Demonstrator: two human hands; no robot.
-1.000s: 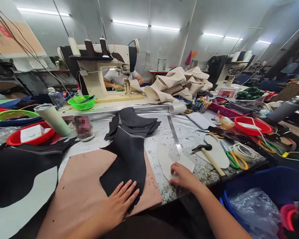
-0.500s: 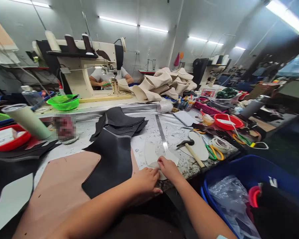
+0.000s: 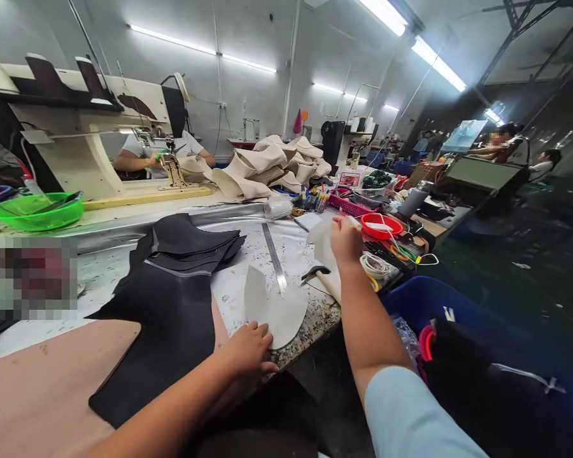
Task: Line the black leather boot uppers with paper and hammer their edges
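Low centre, the left hand (image 3: 248, 346) rests on the near edge of a white pattern piece (image 3: 274, 308) on the speckled table (image 3: 229, 292), fingers together and flat; keeping that edge pinned would stop it sliding. Farther up, the right hand (image 3: 346, 240) pinches a second white piece (image 3: 321, 245), lifted beside the hammer (image 3: 318, 275)

Both forearms are bare. The right arm wears a short, light blue sleeve (image 3: 410, 413) — plain, unmarked. No gloves.
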